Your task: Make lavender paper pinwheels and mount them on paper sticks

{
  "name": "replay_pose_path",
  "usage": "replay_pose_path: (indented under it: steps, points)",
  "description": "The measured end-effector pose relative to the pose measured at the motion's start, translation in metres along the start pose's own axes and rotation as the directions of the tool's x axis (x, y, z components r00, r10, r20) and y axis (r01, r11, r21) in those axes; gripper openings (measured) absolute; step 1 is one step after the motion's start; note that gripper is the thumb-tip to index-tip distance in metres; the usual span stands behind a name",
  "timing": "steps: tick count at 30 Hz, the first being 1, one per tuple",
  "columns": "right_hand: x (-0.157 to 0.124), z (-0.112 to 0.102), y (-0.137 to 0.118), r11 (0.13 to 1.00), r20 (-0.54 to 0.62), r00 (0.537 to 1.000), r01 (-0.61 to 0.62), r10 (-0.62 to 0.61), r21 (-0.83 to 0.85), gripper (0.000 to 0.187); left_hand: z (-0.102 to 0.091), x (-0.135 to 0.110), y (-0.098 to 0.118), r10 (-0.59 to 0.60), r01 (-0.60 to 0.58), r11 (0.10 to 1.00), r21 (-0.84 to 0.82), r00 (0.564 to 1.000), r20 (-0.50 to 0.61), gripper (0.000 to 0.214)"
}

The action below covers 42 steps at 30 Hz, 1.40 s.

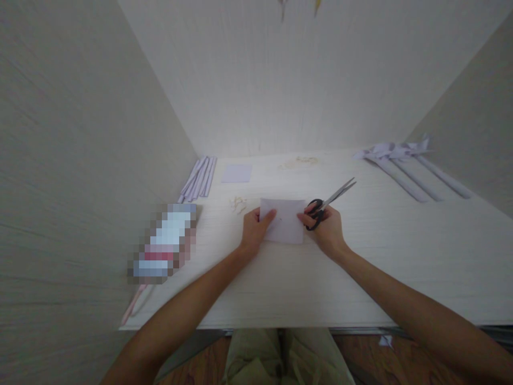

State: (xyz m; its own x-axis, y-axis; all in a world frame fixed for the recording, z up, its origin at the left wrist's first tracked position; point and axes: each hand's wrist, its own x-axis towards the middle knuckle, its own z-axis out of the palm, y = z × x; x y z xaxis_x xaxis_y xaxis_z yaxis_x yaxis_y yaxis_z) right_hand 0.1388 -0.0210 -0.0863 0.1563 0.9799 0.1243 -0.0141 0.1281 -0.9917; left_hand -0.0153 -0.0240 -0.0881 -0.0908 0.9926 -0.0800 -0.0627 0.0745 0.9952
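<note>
A pale lilac square of paper (284,229) is held over the table in front of me, with a small dark speck near its middle. My left hand (254,229) grips its left edge, thumb on top and fingers behind. At the right edge, my right hand (326,227) pinches the paper with its thumb. That same hand also carries scissors (335,195) with black handles, the blades slightly apart and pointing up and right, away from the paper. Beyond my left hand lie some thin tan strings (238,203).
Rolled paper tubes (200,178) lie at the back left, beside another paper square (236,173). More strings (306,160) lie at the back. Long paper tubes with ribbon-like ends (401,168) rest at the right. A blurred-out device (170,235) leans by the left wall.
</note>
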Motion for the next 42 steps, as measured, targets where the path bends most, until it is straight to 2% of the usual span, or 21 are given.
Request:
replay_pose_path:
  steps: [12, 22, 31, 35, 42]
  points:
    - [0.003, -0.001, 0.004, 0.996, 0.003, 0.999, -0.041, 0.041, 0.078, 0.023, -0.002, -0.002, 0.005, -0.059, 0.063, 0.997, -0.052, 0.995, 0.080, 0.033]
    - [0.005, -0.002, 0.006, 0.988, 0.051, 0.996, -0.079, 0.073, 0.136, 0.022, 0.000, -0.004, 0.010, -0.081, 0.089, 0.992, -0.094, 0.993, 0.080, 0.038]
    - [0.007, -0.002, -0.002, 0.948, -0.014, 0.990, -0.127, 0.137, 0.291, 0.021, -0.002, 0.000, 0.006, -0.132, 0.138, 0.990, -0.027, 0.978, 0.163, 0.032]
    - [0.008, -0.003, -0.002, 0.945, -0.002, 0.990, -0.136, 0.143, 0.297, 0.021, -0.002, 0.003, 0.005, -0.178, 0.191, 0.978, -0.085, 0.974, 0.140, 0.029]
    - [0.009, -0.004, -0.002, 0.923, -0.003, 0.981, -0.184, 0.196, 0.338, 0.021, -0.004, 0.005, 0.005, -0.202, 0.237, 0.947, -0.218, 0.964, 0.170, 0.031]
